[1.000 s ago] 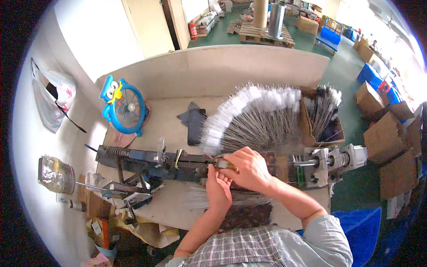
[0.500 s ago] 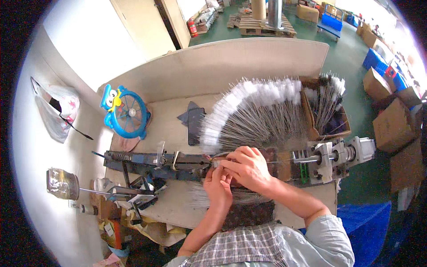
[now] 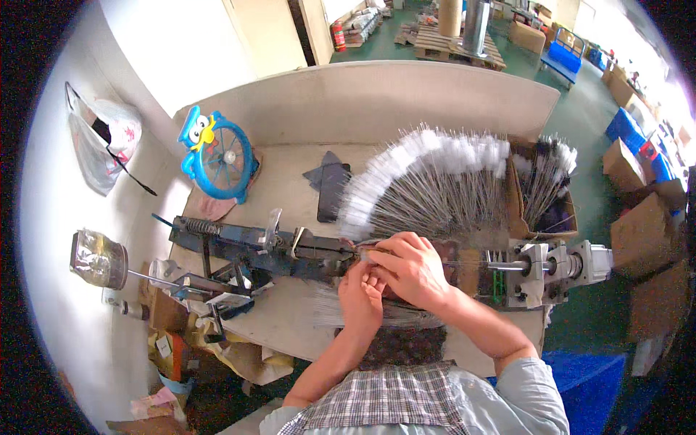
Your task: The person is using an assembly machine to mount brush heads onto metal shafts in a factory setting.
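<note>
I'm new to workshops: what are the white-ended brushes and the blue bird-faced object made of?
Brushes: thin, dull grey stems suggest metal wire; fuzzy white ends, perhaps nylon. Bird-faced object: probably smooth moulded plastic, given its bright, rounded parts.

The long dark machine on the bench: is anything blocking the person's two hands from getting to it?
Nothing visible does. The left hand and right hand meet right at the long dark machine. The white-tipped wires fan out beyond them, not between. Anything pinched there is too small to tell.
</note>
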Tool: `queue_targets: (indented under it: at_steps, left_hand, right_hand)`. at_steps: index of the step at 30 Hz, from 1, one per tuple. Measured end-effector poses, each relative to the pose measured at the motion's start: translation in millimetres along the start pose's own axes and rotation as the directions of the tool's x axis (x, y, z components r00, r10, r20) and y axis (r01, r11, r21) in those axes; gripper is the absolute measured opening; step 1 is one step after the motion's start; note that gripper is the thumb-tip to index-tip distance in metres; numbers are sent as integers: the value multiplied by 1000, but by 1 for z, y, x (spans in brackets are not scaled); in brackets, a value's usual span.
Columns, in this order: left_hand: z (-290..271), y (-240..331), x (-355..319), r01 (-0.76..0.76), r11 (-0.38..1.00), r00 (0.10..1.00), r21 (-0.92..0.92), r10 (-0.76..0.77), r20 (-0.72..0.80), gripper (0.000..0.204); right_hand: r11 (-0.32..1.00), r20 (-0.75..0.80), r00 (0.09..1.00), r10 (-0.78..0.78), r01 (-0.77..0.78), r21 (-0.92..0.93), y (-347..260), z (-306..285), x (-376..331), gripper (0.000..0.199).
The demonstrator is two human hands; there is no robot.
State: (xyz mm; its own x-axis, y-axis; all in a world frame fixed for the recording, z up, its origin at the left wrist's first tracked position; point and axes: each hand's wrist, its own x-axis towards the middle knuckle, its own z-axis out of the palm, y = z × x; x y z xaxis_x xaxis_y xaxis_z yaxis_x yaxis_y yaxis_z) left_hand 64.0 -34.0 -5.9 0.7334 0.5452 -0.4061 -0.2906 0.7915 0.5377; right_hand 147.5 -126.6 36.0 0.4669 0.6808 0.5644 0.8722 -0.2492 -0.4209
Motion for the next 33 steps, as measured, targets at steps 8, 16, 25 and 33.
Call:
queue_targets:
  at_steps: [8, 16, 25, 33]
  left_hand:
    - [0, -1, 3, 11, 1000, 1000, 15, -11, 2, 11]
    - [10, -2, -3, -84, 994, 992, 76, 77, 99, 4]
    - [14, -3, -2, -102, 984, 993, 146, 90, 82, 3]
    - [15, -1, -3, -57, 993, 998, 104, 58, 1, 4]
  right_hand:
    - [993, -107, 990, 91, -98, -62, -6, 3, 3, 31]
    - [994, -82, 997, 16, -25, -109, -3, -7, -4, 28]
    - [999, -108, 994, 12, -17, -41, 4, -5, -7, 27]
    - [998, -115, 993, -8, 0, -65, 2, -7, -3, 26]
